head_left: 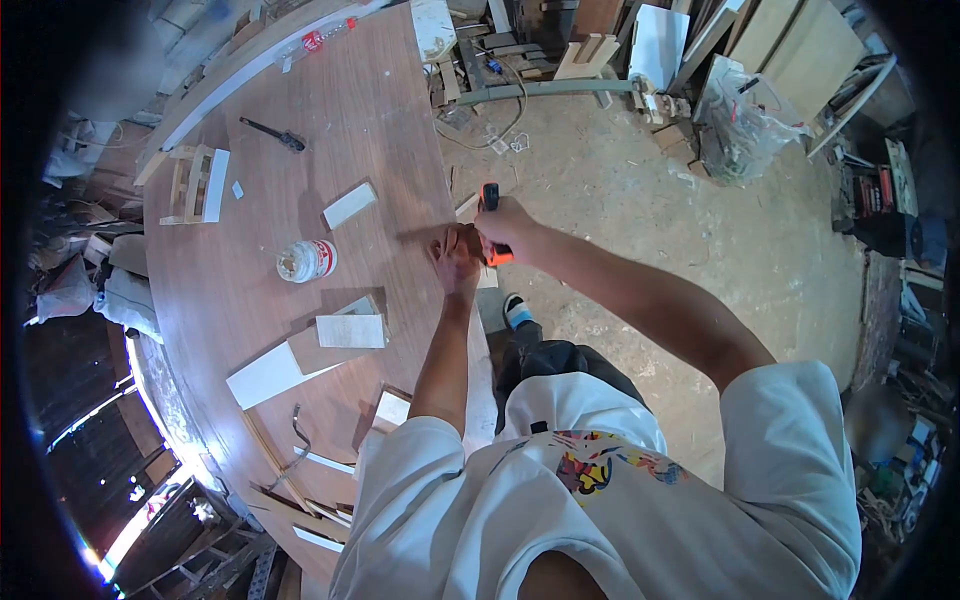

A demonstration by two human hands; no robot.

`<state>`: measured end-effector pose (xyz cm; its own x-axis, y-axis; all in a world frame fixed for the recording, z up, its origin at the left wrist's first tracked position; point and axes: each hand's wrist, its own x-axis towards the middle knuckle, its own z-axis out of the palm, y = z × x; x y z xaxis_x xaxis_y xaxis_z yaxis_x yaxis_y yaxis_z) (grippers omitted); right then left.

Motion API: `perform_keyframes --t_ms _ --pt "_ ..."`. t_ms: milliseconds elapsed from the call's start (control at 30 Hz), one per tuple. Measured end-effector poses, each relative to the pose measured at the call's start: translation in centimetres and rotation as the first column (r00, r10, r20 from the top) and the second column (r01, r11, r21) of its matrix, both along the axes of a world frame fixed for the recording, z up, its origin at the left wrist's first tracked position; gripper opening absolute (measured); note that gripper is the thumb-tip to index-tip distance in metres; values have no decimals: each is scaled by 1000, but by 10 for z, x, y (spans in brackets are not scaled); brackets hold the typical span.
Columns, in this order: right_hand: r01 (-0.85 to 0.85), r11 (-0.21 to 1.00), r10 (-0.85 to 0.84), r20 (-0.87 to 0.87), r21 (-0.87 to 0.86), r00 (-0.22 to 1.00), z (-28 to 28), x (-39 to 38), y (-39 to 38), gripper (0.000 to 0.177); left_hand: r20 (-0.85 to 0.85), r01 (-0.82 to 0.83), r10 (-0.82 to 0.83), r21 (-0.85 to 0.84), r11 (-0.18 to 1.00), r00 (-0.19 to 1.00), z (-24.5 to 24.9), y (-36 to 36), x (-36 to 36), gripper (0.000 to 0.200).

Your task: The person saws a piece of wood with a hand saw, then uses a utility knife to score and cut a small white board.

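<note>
My right hand (508, 222) is wrapped around an orange-and-black cordless drill (495, 252) at the right edge of the wooden table (390, 130). Close against the drill, my left hand (456, 258) rests at the table edge with its fingers bent. What lies under those fingers is mostly hidden. A bit of pale wood (487, 277) shows just below the drill, beside the edge. Left of my left hand stands an open jar (306, 261) with a red-and-white label. A small white block (350, 205) lies beyond the jar.
White-faced boards (268, 374) and a box-like wooden piece (350, 331) lie nearer me. A small wooden frame (195, 186), a dark slender tool (272, 134) and a clear bottle (315, 42) sit farther off. A plastic bag (748, 125) stands on the floor by leaning boards.
</note>
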<state>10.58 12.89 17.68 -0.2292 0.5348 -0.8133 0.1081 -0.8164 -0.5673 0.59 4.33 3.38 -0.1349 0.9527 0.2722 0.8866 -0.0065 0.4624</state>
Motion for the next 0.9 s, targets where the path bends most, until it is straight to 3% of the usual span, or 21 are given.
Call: perform_keyframes --t_ms 267,333,433,567,733,900 --pt "24 993 -26 11 118 1000 14 8 -33 7 20 72 -72 11 997 997 5 -1 -1 29" --pt "20 992 -10 -84 121 996 21 13 -39 8 37 34 -36 45 998 999 2 4 -1 28" --pt "46 985 -43 -22 167 999 24 17 -49 7 21 21 -23 69 997 1000 -1 5 -1 28" --pt "55 990 -49 -51 132 998 15 19 -52 10 60 57 -61 68 996 996 0 1 -1 31" --pt "-3 952 12 -27 307 1000 19 20 -65 12 37 -59 56 85 995 998 -13 0 -1 35" --pt "-89 949 71 68 302 995 23 10 -62 20 59 -23 19 64 998 998 -3 -1 -2 37"
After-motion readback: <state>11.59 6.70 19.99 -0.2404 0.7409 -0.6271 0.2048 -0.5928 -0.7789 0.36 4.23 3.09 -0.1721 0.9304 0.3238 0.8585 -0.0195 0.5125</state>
